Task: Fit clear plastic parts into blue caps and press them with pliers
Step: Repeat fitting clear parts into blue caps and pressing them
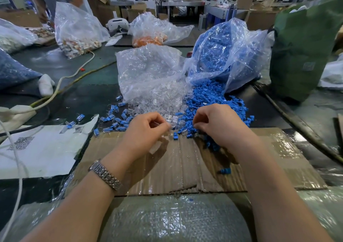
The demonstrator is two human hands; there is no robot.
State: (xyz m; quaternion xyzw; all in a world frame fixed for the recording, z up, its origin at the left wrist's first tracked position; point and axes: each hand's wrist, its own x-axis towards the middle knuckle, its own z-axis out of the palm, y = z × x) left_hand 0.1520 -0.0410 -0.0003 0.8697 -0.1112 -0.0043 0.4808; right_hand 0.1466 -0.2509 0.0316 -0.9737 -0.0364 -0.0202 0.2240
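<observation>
Both hands down in the parts pile, picking through clear bits and blue caps.

The left hand (148,128), watch (105,175) on the wrist, has its fingertips pinched on what looks like a small clear plastic part (168,125), though it's hard to make out against the heap. The right hand (213,123) is curled with fingers pressed into the edge of the blue caps (222,100), and I can't tell if it's actually got one. Both piles spill out of their bags: clear parts (157,100) from the clear bag (146,69), caps from the blue-filled bag (222,52) right beside it. The piles meet at the far edge of a cardboard sheet (185,164) on the worktop (89,93). A few already-joined pieces (115,117) lie scattered to the left, and one stray blue cap (225,171) sits alone on the cardboard.
</observation>
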